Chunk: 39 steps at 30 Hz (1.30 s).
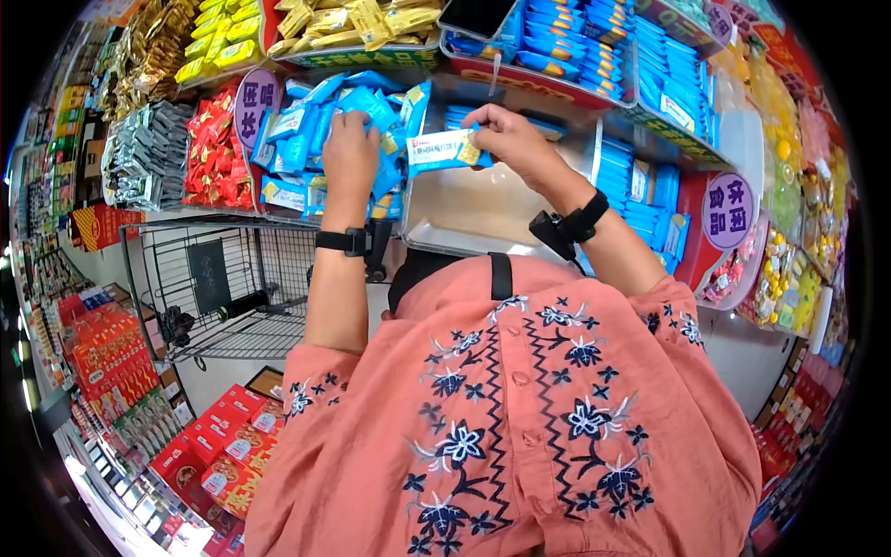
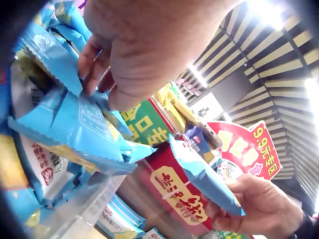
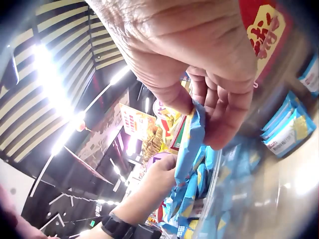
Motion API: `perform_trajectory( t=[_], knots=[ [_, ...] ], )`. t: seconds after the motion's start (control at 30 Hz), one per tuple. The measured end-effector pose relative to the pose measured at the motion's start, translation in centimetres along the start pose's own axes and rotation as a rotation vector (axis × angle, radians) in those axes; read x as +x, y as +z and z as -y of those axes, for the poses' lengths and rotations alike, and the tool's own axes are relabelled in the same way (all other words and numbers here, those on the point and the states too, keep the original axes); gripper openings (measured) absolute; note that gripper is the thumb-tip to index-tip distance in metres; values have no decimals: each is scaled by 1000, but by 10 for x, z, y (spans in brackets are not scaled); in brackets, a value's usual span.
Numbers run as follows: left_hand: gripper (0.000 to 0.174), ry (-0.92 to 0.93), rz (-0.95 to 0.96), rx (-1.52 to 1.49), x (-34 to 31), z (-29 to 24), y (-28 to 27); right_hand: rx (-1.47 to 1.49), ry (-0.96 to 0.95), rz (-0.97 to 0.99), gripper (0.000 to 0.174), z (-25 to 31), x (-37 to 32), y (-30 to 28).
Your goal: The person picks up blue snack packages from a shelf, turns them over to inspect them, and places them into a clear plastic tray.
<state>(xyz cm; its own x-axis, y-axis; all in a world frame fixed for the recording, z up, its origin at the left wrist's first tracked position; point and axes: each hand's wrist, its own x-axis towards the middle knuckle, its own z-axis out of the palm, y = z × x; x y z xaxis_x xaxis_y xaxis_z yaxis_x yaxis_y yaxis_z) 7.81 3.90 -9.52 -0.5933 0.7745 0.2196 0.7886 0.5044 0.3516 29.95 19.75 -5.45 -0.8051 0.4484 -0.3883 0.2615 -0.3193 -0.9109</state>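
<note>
In the head view my right hand (image 1: 515,144) pinches a blue and white snack packet (image 1: 444,150) by its right end, above a clear bin (image 1: 445,232). From the right wrist, this packet (image 3: 192,142) shows edge-on between thumb and fingers. My left hand (image 1: 353,158) reaches into a heap of similar blue packets (image 1: 292,139) on the left. Up close in the left wrist view, the left hand (image 2: 144,55) has its fingers and thumb bent down around the upper edge of a blue packet (image 2: 79,127); the fingertips are partly hidden by packaging.
More blue packets (image 1: 640,204) fill bins on the right. Red packets (image 1: 223,153) and silver ones (image 1: 148,153) stand at the left, yellow ones (image 1: 371,23) behind. A dark phone-like slab (image 1: 478,14) lies at the back. A wire shopping cart (image 1: 223,288) stands at the left.
</note>
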Motion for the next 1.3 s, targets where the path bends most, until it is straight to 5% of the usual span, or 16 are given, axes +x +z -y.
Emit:
perform_trajectory(
  t=[0.13,0.43,0.53,0.73,0.77,0.87,1.0,1.3],
  knots=[
    [30,147,-127,-4,3,-3,-10,24,32,62,26,-13,12,15],
    [22,234,28,84,10,4,-7,5,97,193,25,-27,26,32],
    [14,277,-49,85,6,11,-4,-57,94,277,24,-18,25,41],
    [8,13,-308,-509,2,14,-23,-176,-12,349,24,-39,30,69],
    [6,-204,-228,-738,-1,17,-28,-219,-29,335,24,-43,31,72],
    [4,-475,-125,-1364,-12,5,-60,-304,-70,301,27,-53,36,78],
    [3,-505,-78,-1632,-23,-18,-89,-404,-185,261,31,-56,37,75],
    [6,-465,-42,-1739,-39,-52,-115,-183,21,289,32,-32,29,47]
  ],
)
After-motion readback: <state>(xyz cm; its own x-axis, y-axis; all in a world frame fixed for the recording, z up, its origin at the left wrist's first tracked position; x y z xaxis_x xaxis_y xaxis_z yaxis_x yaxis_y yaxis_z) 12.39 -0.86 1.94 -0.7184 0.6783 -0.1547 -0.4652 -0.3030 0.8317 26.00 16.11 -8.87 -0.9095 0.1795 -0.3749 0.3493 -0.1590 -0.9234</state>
